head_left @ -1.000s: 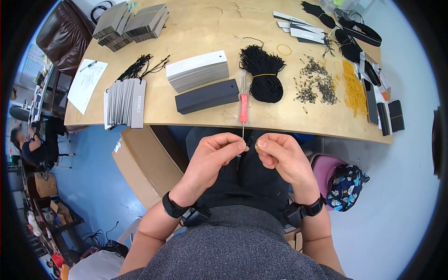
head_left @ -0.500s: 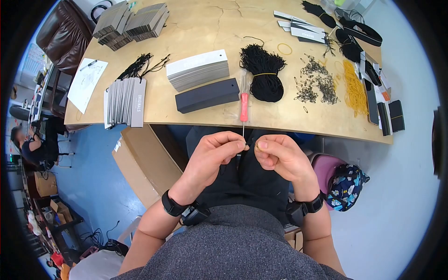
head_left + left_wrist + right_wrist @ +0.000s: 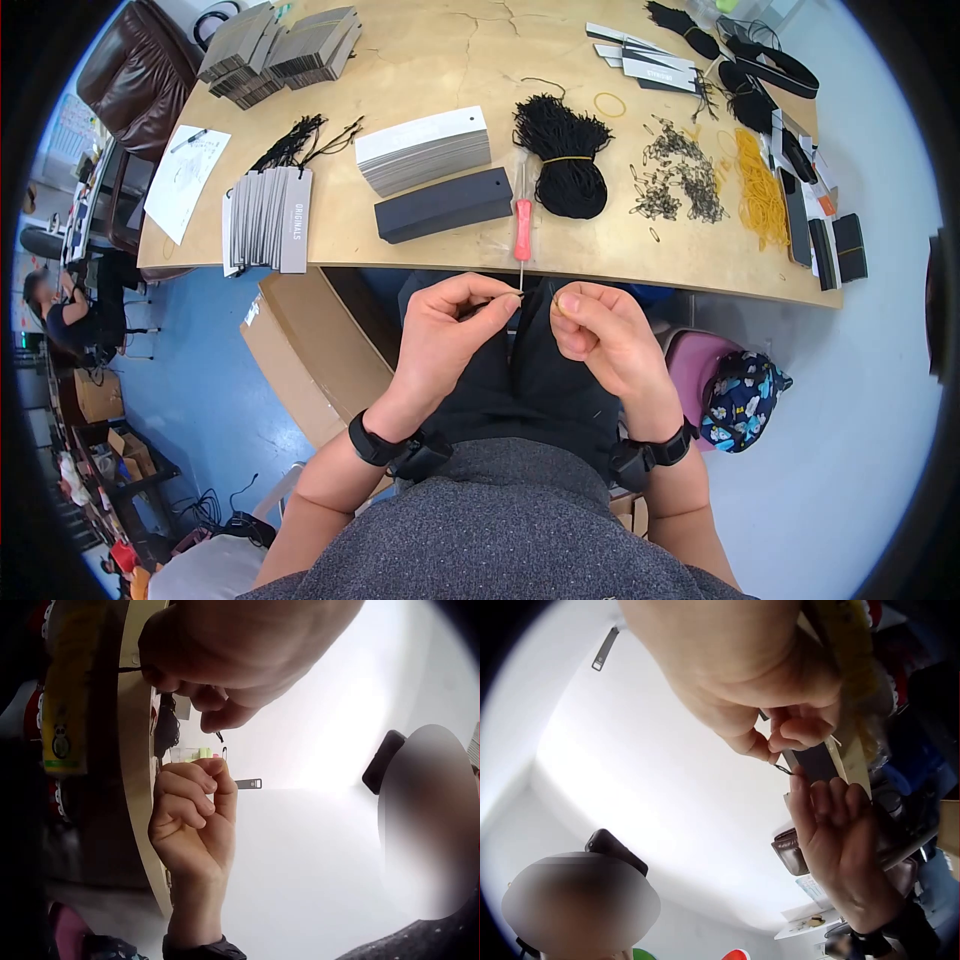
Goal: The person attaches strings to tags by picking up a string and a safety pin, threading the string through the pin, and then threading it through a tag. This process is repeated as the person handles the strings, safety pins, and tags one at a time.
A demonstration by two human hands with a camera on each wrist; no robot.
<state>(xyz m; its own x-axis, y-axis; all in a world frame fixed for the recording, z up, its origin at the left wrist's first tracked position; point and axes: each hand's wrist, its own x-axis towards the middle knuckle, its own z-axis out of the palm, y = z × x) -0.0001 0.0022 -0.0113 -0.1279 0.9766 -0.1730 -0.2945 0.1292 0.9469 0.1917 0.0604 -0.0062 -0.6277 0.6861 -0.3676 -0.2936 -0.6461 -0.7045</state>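
Just beyond the table's front edge, my left hand pinches a black cord between thumb and forefinger; its dark end pokes out past the fingertips in the left wrist view. My right hand faces it, a small gap away, and pinches a small dark safety pin that stands up from the fingertips. Between the hands, the thin shaft of a red-handled tool points off the table toward me, its tip close to the left fingertips. Clear film covers the tool's handle.
On the table lie a bundle of black cords, scattered safety pins, yellow rubber bands, a white tag stack, a dark tag stack and strung tags. A cardboard box stands below left.
My left hand has drawn slightly left from the tool's shaft, and black cord now shows along its fingers. The right hand has shifted slightly right, so the gap between the hands is wider.
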